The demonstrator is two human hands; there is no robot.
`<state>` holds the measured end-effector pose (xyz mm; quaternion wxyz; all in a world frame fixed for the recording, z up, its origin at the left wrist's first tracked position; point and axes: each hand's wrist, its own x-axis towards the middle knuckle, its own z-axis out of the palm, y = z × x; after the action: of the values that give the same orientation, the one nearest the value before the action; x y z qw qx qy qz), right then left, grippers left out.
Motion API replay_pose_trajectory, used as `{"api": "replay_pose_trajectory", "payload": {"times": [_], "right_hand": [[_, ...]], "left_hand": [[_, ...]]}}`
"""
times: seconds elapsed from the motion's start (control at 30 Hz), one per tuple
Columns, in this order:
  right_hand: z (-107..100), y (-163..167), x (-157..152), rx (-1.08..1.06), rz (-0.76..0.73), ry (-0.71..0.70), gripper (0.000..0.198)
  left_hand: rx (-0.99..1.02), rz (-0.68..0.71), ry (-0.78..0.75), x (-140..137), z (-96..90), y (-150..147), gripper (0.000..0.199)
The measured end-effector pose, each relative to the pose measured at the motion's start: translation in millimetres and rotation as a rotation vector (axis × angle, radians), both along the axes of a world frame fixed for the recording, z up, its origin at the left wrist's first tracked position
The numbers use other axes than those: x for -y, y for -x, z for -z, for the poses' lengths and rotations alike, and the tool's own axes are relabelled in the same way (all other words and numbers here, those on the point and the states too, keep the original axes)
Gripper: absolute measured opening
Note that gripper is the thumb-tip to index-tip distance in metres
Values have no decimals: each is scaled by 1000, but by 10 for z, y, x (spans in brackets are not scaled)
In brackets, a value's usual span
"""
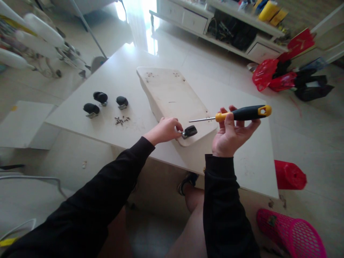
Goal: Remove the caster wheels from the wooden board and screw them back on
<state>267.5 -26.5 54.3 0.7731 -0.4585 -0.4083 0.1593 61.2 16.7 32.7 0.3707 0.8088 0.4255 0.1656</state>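
Observation:
My left hand [166, 129] is closed in a pinch beside the metal plate of a black caster wheel [190, 131]. Whatever is between its fingertips is too small to make out. That caster rests on the near corner of a pale board [169, 89], which has small holes near its corners. Raised over the board's right side, my right hand [231, 135] grips a screwdriver [248, 113] with a black and yellow handle. Its shaft points left, with the tip above the caster and apart from it.
Three more casters, one nearest the board [122, 102], lie on the white table [242, 172] at left. Several dark screws [121, 120] are scattered in front of them. A pink mesh basket [292, 233] and a red object [290, 175] are at lower right. A white cabinet [193, 19] stands behind.

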Motion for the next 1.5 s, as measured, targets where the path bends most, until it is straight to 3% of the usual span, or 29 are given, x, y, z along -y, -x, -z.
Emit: {"api": "replay_pose_trajectory", "payload": {"times": [0.27,0.5,0.63,0.73,0.83,1.0,1.13,1.23,1.4,1.5], "right_hand": [[2,71,-13,-26,1,3,70],[-8,48,-16,-41,-3,-3,71],[-44,45,-3,-92,-3,12,70],[-70,52,-1,-121,1,11,69],[-80,59,-19,-112,25,12,69],[-74,78,-65,-124,29,-6,70],[-65,98,-91,-148,15,13,69],[-53,103,-117,-162,3,22,68],[-20,84,-166,-159,33,2,64],[-9,69,-178,-139,67,-1,60]], "left_hand": [[-61,-18,-31,60,70,-82,15],[102,-72,2,-25,5,-3,5],[182,-247,45,-260,-102,453,8],[94,-551,64,-421,-56,992,11],[-65,-804,61,-492,102,1508,13],[-167,-859,137,-459,400,1950,10],[-191,-835,212,-431,534,1994,9],[-196,-806,222,-442,528,1964,13],[-157,-776,70,-459,330,1718,9],[-41,-653,-7,-361,179,1375,7]]}}
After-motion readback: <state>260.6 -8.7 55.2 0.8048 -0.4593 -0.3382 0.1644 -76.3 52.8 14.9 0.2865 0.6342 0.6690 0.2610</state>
